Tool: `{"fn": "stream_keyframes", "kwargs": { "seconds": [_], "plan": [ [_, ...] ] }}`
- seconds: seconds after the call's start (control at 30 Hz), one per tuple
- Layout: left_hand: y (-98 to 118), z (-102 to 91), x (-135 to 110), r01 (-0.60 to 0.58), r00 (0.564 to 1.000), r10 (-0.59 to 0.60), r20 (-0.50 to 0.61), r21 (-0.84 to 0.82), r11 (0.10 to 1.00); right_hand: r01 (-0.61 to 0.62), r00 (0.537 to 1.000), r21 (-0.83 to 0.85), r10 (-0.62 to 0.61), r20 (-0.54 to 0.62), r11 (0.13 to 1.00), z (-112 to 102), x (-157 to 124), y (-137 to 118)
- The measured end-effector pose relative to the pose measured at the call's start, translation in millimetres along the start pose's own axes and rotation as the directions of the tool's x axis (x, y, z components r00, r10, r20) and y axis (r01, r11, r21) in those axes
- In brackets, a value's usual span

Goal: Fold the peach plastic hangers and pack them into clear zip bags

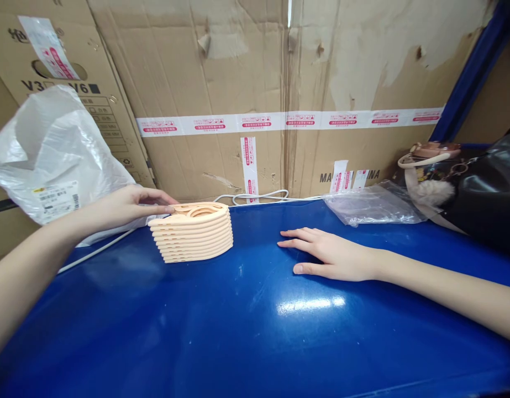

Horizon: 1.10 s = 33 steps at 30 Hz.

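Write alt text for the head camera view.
The left hand touches a stack of peach-coloured pieces on a glossy blue table; the right hand rests there, holding nothing. Cardboard stands behind; a black bag sits at right.

from afar i see passage over the blue table [238,337] at six o'clock; the peach stack [194,237] blocks eight, cardboard [238,77] twelve, the black bag [482,193] three.
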<state>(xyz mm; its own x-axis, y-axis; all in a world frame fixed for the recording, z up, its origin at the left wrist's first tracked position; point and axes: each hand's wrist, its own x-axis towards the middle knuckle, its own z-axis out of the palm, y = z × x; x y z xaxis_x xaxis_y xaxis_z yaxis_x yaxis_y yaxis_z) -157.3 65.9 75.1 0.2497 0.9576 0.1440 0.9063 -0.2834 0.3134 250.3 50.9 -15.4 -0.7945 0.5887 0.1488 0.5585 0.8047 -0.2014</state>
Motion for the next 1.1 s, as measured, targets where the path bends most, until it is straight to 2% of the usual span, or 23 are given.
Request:
{"fn": "stream_keyframes", "kwargs": {
  "seconds": [0.27,0.53,0.67,0.8,0.9,0.97,1.0,1.03,1.1],
  "plan": [
    [5.7,2.5,-3.5,-0.010,1.000,0.010,-0.022,-0.001,1.000,-0.023,0.999,-0.006,0.023,0.028,1.000,-1.3,0.2,-1.0],
    [0.0,-0.3,-1.6,0.018,1.000,-0.018,-0.005,-0.011,1.000,-0.010,1.000,0.003,0.010,0.016,1.000,-1.2,0.1,-0.3],
    [6.7,-5.2,-5.6,0.047,0.995,-0.050,-0.086,-0.033,0.998,-0.015,1.000,-0.010,0.015,0.021,1.000,-1.2,0.2,-1.1],
    [17.7,-9.5,-10.6,0.075,0.990,-0.072,-0.123,0.016,0.997,-0.022,0.999,-0.018,0.022,0.029,1.000,-1.7,0.5,-2.1],
    [28.0,-8.5,-13.7,0.020,0.984,-0.019,-0.179,0.004,1.000,-0.021,0.999,-0.017,0.021,0.030,1.000,-1.9,0.7,-2.4],
    [40.6,-3.3,-16.8,-0.086,0.955,0.086,-0.285,0.010,0.996,-0.019,0.999,-0.024,0.020,0.031,1.000,-1.9,0.7,-2.5],
    [49.4,1.3,-19.0,-0.148,0.918,0.153,-0.365,0.041,0.988,-0.018,0.999,-0.029,0.019,0.031,0.999,-1.9,0.8,-2.6],
    [59.7,7.4,-21.7,-0.209,0.868,0.226,-0.442,0.088,0.974,-0.017,0.999,-0.033,0.018,0.032,0.999,-1.8,0.8,-2.6],
    [83.2,24.4,-28.7,-0.317,0.717,0.394,-0.575,0.236,0.919,-0.015,0.999,-0.040,0.016,0.032,0.999,-1.5,0.9,-2.4]
  ]
}}
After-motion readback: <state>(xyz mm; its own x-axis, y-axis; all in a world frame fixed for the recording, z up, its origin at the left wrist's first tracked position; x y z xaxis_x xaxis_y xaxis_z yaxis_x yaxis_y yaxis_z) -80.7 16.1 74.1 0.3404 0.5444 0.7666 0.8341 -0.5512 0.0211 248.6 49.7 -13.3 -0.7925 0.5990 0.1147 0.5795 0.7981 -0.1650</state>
